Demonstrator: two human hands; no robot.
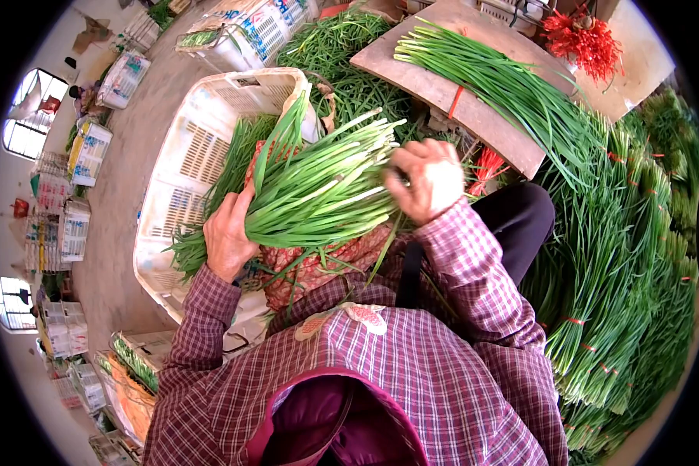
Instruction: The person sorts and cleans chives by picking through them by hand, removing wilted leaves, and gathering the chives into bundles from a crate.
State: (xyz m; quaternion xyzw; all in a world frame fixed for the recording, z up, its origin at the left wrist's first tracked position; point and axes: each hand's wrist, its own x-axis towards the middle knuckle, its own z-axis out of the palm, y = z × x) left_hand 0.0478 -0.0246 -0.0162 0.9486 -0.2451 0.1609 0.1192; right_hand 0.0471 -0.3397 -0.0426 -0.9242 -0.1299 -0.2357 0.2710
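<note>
My left hand [230,233] is wrapped round a thick bunch of garlic chives [318,194] above my lap. The pale stem ends point right, and the green leaves hang left over a white plastic crate [149,248]. At the stem ends is my right hand [430,179], its fingers curled and slightly blurred; whatever they pinch is hidden. More loose chives [245,140] lie in the crate, partly behind the bunch. A few stray leaves rest on the red patterned cloth [287,283] across my lap.
Ahead, a tied bundle of chives [481,70] lies on a board [524,147]. Red ties [485,167] hang beside my knee, and more red strips [582,43] hang at upper right. Many banded bundles [598,272] are piled on the right. Loose greens [334,46] lie beyond the crate.
</note>
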